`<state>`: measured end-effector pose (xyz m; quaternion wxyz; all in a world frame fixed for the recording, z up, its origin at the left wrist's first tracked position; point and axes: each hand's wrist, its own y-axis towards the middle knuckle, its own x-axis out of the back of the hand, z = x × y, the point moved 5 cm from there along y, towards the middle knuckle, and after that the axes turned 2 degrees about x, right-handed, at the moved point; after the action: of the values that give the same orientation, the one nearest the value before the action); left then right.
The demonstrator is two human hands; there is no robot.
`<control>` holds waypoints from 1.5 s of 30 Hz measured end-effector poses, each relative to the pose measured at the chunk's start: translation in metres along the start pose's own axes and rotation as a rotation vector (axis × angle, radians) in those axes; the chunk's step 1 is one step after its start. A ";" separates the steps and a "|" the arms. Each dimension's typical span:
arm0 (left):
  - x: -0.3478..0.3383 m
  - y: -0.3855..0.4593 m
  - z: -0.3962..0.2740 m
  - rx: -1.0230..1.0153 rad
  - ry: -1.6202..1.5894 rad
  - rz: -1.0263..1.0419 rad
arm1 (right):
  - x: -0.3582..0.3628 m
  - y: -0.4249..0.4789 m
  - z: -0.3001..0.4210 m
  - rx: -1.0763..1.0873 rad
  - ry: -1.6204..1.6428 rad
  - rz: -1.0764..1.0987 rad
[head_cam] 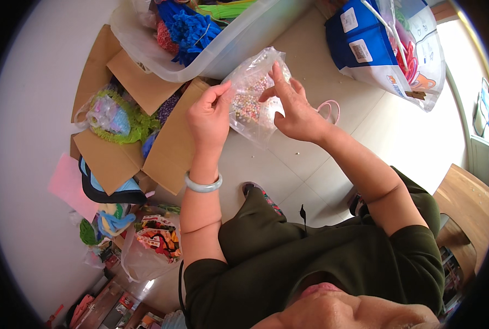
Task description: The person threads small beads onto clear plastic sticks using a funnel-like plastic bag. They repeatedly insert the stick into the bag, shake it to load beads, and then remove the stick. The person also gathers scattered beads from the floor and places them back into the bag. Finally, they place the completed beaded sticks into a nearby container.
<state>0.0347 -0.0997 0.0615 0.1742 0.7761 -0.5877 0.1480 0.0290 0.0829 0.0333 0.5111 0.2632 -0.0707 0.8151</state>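
A clear plastic bag [250,107] of small round beads in pink, white and pastel tones hangs in front of me, over the tiled floor. My left hand [210,113] pinches the bag's left edge between thumb and fingers. At the bag's right side is my right hand [292,105], its index finger stretched out and the others bent and apart. It overlaps the bag in view, and nothing shows held in it; whether a fingertip touches the plastic cannot be told. A pale bangle [203,187] sits on my left forearm.
A translucent plastic bin [178,74] holds blue and green craft stems. Left of me stands an open cardboard box [168,144] with bagged materials. A blue and white shopping bag [351,37] is at upper right, a wooden stool [468,205] at right. Some beads lie on the floor.
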 end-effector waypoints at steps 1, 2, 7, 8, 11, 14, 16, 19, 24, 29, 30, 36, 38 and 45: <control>0.001 0.000 0.000 -0.002 -0.012 -0.006 | -0.001 0.001 0.002 0.056 -0.011 -0.048; 0.002 0.002 0.000 -0.004 -0.025 -0.011 | 0.003 -0.002 0.001 0.017 0.015 -0.048; 0.004 -0.002 0.000 -0.004 -0.038 -0.017 | 0.004 0.004 0.000 0.051 -0.104 -0.030; 0.004 -0.002 0.002 0.007 -0.039 -0.010 | 0.003 0.003 0.001 0.051 -0.057 -0.071; 0.004 0.000 -0.001 0.015 -0.032 0.001 | 0.006 0.005 0.005 -0.055 0.109 -0.140; 0.004 -0.002 0.005 0.039 -0.077 0.019 | 0.008 0.006 -0.001 -0.058 -0.036 -0.035; 0.001 -0.001 0.008 0.043 -0.138 0.026 | 0.003 0.006 0.005 0.099 -0.106 -0.070; 0.000 -0.001 0.009 0.043 -0.198 0.011 | 0.009 0.006 0.006 0.053 0.183 -0.147; -0.001 -0.002 0.009 0.074 -0.177 0.005 | 0.020 0.006 -0.009 -0.103 -0.216 -0.081; -0.003 0.001 0.011 0.047 -0.172 0.000 | 0.003 -0.005 -0.010 0.053 -0.336 -0.080; -0.003 0.001 0.011 0.039 -0.173 -0.009 | 0.001 -0.003 -0.015 0.014 -0.049 -0.074; -0.002 0.001 0.014 0.039 -0.203 -0.008 | 0.035 0.001 -0.039 -0.279 0.047 -0.040; -0.001 0.002 0.016 0.051 -0.218 -0.012 | 0.040 0.001 -0.040 -0.354 0.092 -0.036; -0.004 0.005 0.011 0.125 -0.290 0.011 | 0.004 -0.025 -0.117 -0.338 -0.102 0.184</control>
<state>0.0290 -0.1021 0.0507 0.0380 0.7954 -0.6007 0.0716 0.0079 0.1429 -0.0678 0.4673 0.2071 -0.2563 0.8204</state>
